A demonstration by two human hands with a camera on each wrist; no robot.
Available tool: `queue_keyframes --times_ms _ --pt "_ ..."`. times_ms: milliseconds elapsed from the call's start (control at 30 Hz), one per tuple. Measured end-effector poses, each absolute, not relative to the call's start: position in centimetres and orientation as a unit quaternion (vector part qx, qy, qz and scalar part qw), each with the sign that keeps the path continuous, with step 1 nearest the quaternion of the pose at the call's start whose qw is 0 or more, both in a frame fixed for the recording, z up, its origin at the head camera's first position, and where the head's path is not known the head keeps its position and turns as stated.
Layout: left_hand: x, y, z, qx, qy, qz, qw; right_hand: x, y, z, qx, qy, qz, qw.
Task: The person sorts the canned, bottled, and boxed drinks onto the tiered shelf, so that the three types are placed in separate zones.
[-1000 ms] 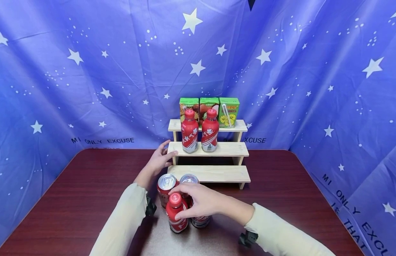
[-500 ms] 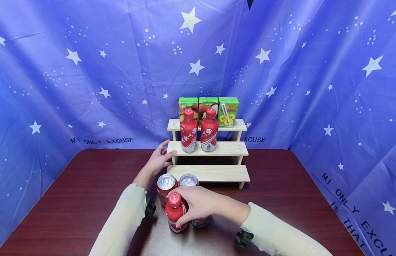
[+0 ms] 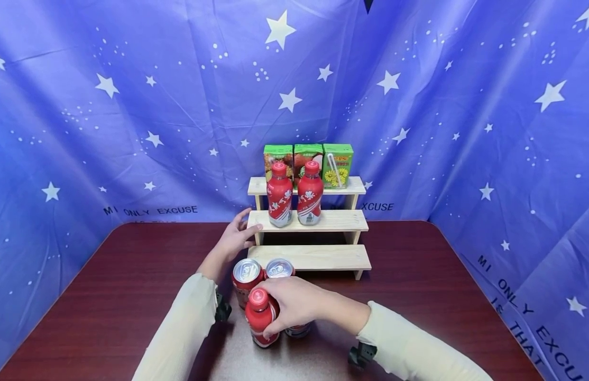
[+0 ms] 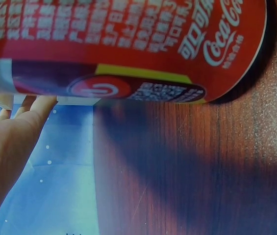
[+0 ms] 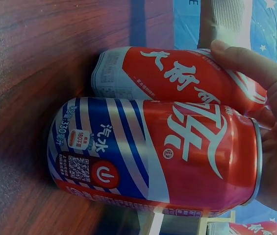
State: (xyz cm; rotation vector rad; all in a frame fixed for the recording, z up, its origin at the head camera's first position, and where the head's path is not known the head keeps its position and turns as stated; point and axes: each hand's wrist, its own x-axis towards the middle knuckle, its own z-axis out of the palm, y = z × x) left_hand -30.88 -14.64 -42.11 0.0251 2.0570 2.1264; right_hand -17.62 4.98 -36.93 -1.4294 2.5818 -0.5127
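Observation:
My right hand grips a red-capped plastic drink bottle around its upper body, thumb on the near side. The bottle stands upright on the table among three red soda cans; one can is at its left, another can behind it. The third can fills the right wrist view beside the bottle and is mostly under my hand in the head view. My left hand rests against the left end of a wooden tiered rack, thumb on the middle step, fingers extended.
On the middle step stand two similar red bottles. Three green drink cartons line the top step. The bottom step lies just behind the cans. A blue star-printed curtain surrounds the dark red table.
My right thumb and fingers have closed in around the bottle, which stays about where it was. The left hand keeps its place on the rack.

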Motion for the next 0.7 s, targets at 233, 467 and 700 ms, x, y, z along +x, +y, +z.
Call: queue_keyframes --times_ms 233,467,700 --pt "-30.9 -14.7 -42.2 0.009 0.696 0.712 0.09 -17.5 5.3 -36.8 -0.485 0.846 -0.209 0.076" --pt "-30.9 -14.7 -42.1 0.01 0.693 0.714 0.094 -17.2 5.7 -36.1 -0.483 0.819 -0.29 0.107" --pt "-30.9 -14.6 -42.2 0.013 0.688 0.719 0.093 -16.6 6.2 -36.0 -0.464 0.768 -0.409 0.165"
